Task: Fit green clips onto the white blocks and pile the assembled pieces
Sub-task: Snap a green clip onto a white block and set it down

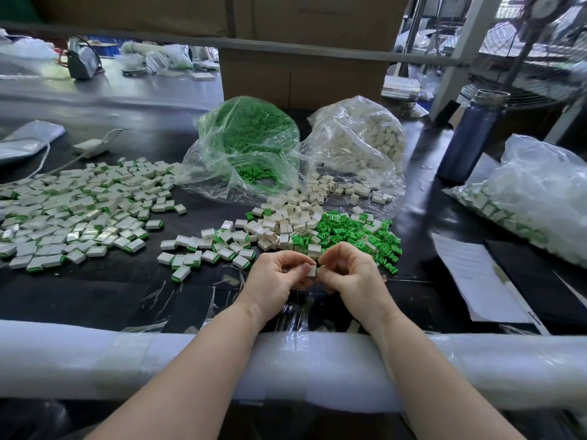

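Green clip [318,268] mostly behind fingers [330,260]

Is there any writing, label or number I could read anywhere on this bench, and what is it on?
No text here can be read.
Paper sheet at the right: faint printed lines, too blurred to read.
Cardboard box behind the bags: a faint dark mark near its top, illegible.
Blue bottle, the bags, the white blocks and green clips: no lettering visible.

A blue bottle [470,138] stands beyond a paper sheet [476,277].
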Demonstrator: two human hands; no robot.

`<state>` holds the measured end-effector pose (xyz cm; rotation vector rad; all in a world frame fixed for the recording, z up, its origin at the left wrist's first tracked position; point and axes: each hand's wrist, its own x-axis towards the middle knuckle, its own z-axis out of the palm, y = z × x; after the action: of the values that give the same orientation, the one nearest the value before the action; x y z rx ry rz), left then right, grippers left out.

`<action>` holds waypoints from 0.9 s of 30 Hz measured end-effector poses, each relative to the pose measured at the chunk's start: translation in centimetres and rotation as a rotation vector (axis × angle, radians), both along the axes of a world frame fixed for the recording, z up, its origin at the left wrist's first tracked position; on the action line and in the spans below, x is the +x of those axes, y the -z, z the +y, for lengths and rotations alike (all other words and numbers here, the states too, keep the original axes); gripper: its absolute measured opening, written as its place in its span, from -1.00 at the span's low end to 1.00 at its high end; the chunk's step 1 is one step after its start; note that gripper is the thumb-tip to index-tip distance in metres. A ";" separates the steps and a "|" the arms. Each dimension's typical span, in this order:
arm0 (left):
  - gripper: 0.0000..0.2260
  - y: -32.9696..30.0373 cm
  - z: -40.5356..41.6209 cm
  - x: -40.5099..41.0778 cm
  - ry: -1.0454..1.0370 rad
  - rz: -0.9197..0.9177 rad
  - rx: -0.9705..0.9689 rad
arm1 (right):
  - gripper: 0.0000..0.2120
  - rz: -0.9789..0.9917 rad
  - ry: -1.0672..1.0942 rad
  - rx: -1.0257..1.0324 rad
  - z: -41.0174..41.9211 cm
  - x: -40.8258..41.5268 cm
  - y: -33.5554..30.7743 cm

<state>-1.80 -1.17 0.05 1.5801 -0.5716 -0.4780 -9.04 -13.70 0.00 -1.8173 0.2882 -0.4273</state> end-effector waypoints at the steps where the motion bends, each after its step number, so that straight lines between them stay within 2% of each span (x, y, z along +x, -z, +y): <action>1: -0.89 0.0 0.0 0.0 0.002 -0.017 0.017 | -0.79 0.005 -0.003 0.010 0.0 0.0 0.0; 5: -0.88 0.0 0.0 -0.1 0.022 -0.062 0.067 | -0.74 0.021 -0.015 0.078 -0.3 0.0 0.1; 14: -0.82 0.1 0.2 -0.2 0.078 -0.135 0.126 | -0.70 0.062 -0.083 0.094 -0.5 -0.3 0.0; 20: -0.87 0.2 0.0 -0.1 -0.002 -0.156 0.057 | -0.84 -0.010 -0.037 0.132 -0.4 -0.1 0.0; 23: -0.83 0.3 -0.1 -0.1 0.012 -0.164 0.031 | -0.86 -0.019 -0.008 0.136 -0.4 0.1 0.2; 27: -0.84 0.4 0.0 0.0 -0.008 -0.228 0.058 | -0.91 -0.021 0.009 0.143 -0.4 0.1 0.3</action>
<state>-1.78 -1.16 -0.36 1.7041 -0.7289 -0.3125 -8.89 -14.14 -0.26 -1.6712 0.3052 -0.4215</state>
